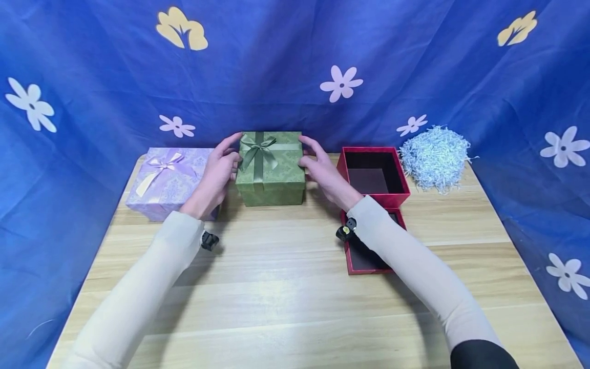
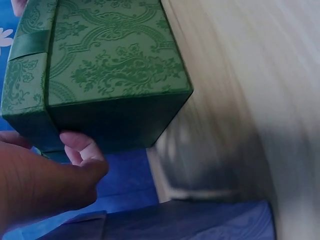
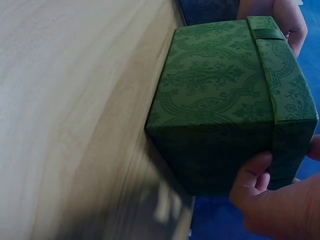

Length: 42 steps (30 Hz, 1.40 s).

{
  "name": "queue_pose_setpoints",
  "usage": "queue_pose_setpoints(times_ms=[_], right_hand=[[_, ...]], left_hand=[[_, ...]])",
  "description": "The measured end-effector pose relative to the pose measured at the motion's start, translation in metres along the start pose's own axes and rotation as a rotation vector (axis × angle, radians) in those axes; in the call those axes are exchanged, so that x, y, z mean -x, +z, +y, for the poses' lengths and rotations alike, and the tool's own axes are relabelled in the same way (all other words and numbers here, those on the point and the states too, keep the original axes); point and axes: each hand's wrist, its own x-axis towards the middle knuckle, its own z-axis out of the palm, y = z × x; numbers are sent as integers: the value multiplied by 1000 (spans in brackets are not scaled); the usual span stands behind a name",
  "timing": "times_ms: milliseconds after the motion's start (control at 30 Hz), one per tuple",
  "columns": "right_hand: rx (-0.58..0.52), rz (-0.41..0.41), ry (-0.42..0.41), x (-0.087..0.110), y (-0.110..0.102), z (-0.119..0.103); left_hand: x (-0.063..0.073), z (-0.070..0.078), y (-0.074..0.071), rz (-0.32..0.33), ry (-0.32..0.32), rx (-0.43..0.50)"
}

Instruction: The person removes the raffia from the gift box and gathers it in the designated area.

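A green patterned gift box (image 1: 281,193) with a green ribbon bow on its lid (image 1: 288,166) stands at the back of the table in the head view. My left hand (image 1: 215,177) holds its left side, thumb near the lid's rim and fingers reaching to the far corner. On the opposite side, my right hand (image 1: 326,174) grips it in a matching way. Both wrist views show a thumb (image 2: 82,146) against the box's side by the lid edge; the other fingers are partly hidden behind it. The lid sits on the box.
Left of the green box, partly behind my left hand, is a lilac gift box (image 1: 172,184) with a bow. An open red box (image 1: 401,201) stands right, its red-rimmed lid (image 1: 364,256) in front. Pale blue shredded paper (image 1: 435,159) lies beyond. A blue curtain (image 1: 276,66) borders the table.
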Motion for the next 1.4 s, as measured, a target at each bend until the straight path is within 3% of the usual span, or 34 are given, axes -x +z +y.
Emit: queue_pose_setpoints(times_ms=[267, 433, 767, 1000, 1133, 1233, 1400], right_hand=[[-72, 32, -10, 7, -3, -12], [-126, 54, -7, 13, -8, -20], [-263, 69, 45, 22, -15, -26], [-217, 94, 42, 33, -16, -30], [-128, 95, 33, 45, -17, -34], [-89, 77, 9, 52, -19, -36], [-101, 16, -22, 63, -19, -39]], left_hand=[[9, 15, -2, 0, 14, 91], [18, 29, -4, -36, -46, 182], [28, 41, -10, -101, -168, 146], [37, 41, -11, -115, -90, 189], [48, 44, -12, -106, -49, 144], [59, 47, -14, -106, -37, 111], [76, 51, -16, -169, -44, 111]])
